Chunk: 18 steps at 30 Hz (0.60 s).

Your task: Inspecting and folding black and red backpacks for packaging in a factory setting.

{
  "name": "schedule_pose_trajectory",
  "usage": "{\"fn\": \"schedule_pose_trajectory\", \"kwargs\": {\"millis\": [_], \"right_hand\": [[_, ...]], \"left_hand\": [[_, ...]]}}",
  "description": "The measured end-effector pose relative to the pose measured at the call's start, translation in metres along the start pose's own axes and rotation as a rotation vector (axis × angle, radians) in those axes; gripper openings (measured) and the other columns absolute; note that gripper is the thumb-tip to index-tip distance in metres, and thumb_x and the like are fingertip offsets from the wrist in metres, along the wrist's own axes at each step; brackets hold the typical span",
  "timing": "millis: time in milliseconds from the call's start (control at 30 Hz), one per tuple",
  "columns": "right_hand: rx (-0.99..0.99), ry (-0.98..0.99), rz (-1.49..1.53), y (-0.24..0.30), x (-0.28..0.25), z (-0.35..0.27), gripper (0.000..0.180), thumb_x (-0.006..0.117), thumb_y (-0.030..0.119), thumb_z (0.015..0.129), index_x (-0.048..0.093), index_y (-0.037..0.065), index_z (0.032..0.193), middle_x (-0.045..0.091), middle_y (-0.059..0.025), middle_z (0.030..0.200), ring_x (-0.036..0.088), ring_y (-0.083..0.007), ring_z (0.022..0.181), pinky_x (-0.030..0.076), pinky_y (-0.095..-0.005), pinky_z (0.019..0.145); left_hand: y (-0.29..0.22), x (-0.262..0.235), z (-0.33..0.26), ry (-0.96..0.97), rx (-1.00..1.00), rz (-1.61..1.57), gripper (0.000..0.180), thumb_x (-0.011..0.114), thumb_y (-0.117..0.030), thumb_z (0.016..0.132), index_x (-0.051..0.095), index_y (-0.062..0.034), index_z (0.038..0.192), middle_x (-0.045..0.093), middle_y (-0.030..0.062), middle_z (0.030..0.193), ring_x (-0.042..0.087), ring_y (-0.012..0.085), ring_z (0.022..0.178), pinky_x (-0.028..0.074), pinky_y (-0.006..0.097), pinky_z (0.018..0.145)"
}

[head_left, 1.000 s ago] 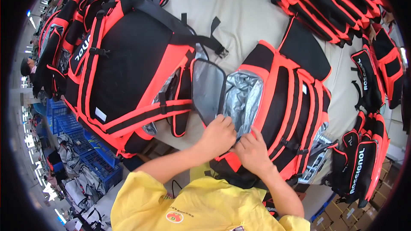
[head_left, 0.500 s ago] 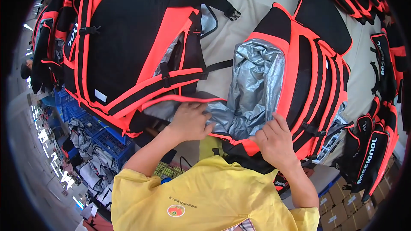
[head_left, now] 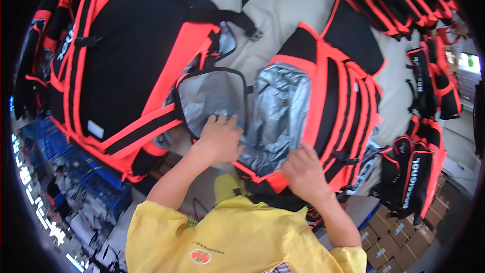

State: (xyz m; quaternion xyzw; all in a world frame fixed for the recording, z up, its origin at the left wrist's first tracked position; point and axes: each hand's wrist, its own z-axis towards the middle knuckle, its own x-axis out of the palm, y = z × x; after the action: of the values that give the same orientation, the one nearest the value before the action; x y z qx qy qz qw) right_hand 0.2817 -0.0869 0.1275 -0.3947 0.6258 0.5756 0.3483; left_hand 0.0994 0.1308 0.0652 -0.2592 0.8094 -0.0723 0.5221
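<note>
Pale cloth (head_left: 283, 10) lies partly hidden under the silver-lined bag (head_left: 316, 114).

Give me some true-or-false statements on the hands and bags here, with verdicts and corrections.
1. The left hand is at the grey-faced flap. True.
2. The flap covers the opening of the open bag. False: the flap lies out to the left, leaving the opening exposed.
3. The right hand is at the open bag's rim. True.
4. The open bag's lining is plain black. False: the lining is silvery.
5. Blue crates stand at the far right. False: the blue crates are at lower left.
6. Cardboard boxes sit at lower right. True.
</note>
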Motion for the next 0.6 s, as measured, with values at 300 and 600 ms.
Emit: {"fn": "schedule_pose_trajectory", "kwargs": {"millis": [300, 600], "right_hand": [[-0.029, 0.006, -0.083, 0.013, -0.006, 0.011, 0.023, 0.08, 0.025, 0.086, 0.066, 0.007, 0.082, 0.066, -0.0077, 0.09, 0.067, -0.0245, 0.099, 0.047, -0.0525, 0.114], [0.23, -0.076, -0.074, 0.015, -0.016, 0.025, 0.04, 0.087, 0.027, 0.083, 0.067, 0.001, 0.106, 0.068, -0.0161, 0.109, 0.066, -0.0338, 0.112, 0.046, -0.0519, 0.113]], "left_hand": [[-0.052, 0.0, 0.093, -0.614, -0.187, -0.578, 0.043, 0.076, -0.031, 0.095, 0.058, 0.0038, 0.113, 0.064, 0.0259, 0.105, 0.067, 0.0451, 0.103, 0.056, 0.053, 0.085], [-0.025, 0.109, 0.139, -0.626, -0.409, -1.1, 0.058, 0.082, -0.032, 0.094, 0.048, 0.0031, 0.126, 0.058, 0.0173, 0.094, 0.061, 0.027, 0.086, 0.049, 0.039, 0.079]]}}
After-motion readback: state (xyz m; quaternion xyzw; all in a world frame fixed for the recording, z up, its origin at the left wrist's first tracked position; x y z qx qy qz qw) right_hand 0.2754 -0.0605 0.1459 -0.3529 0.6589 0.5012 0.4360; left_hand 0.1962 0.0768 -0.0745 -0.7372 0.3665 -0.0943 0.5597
